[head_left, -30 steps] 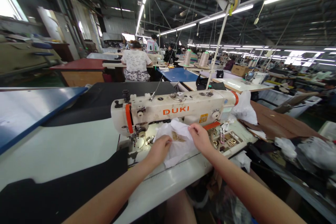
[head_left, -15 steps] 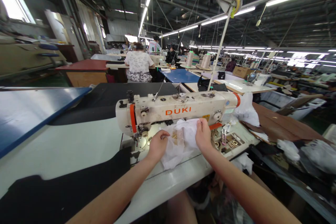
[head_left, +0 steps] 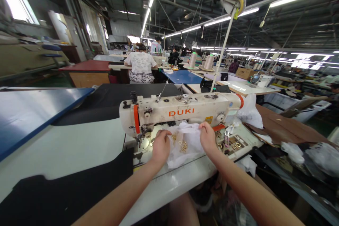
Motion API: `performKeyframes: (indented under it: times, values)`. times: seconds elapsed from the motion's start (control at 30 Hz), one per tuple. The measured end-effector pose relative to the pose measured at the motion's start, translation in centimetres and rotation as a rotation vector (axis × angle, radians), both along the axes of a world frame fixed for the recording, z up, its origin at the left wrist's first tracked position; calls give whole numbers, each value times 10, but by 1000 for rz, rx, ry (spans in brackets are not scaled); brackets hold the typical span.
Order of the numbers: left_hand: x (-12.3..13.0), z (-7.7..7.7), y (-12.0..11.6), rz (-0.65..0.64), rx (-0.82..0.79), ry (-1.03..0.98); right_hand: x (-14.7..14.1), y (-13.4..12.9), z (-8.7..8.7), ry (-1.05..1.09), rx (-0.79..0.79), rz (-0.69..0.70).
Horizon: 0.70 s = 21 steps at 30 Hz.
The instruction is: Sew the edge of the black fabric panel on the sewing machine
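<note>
A thin white plastic bag (head_left: pixel 190 139) hangs between my two hands, just in front of the sewing machine (head_left: pixel 182 110) marked DUKI. Small gold-coloured metal pieces (head_left: pixel 183 146) show through or within the bag. My left hand (head_left: pixel 161 144) is closed on the bag's left edge. The upper right edge is pinched by my right hand (head_left: pixel 207 136). To the right of that hand, a shallow compartment in the machine bed holds gold rings (head_left: pixel 236 146).
Black material (head_left: pixel 74 187) lies on the white table at the left, with a blue-edged panel (head_left: pixel 39 107) beyond. Brown sheets (head_left: pixel 288 123) and plastic bags (head_left: pixel 324 156) are at the right. A thread stand rises behind the machine. A person in a patterned white shirt (head_left: pixel 140 63) sits ahead.
The bag is spread more openly between my hands, and more gold pieces show in it. My left hand has turned and moved slightly right. The whole view has shifted a little.
</note>
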<state>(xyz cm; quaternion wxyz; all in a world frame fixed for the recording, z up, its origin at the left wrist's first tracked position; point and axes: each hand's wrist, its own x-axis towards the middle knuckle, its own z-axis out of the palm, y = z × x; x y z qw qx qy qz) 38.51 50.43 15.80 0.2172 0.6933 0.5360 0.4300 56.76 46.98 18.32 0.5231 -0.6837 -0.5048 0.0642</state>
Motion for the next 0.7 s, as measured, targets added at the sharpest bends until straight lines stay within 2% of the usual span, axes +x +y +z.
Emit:
performKeyframes:
  times: [0.23,0.37,0.53,0.7]
  values:
    - [3,-4,-1,-94,-58,195,5,-2,7,-292,-288,107]
    - [7,-5,4,-146,-101,339,0,3,5,-434,-389,129]
    - [10,-7,10,-163,-137,467,1,6,-3,-463,-348,153]
    - [13,-8,13,-155,-170,519,9,7,-15,-318,-220,57]
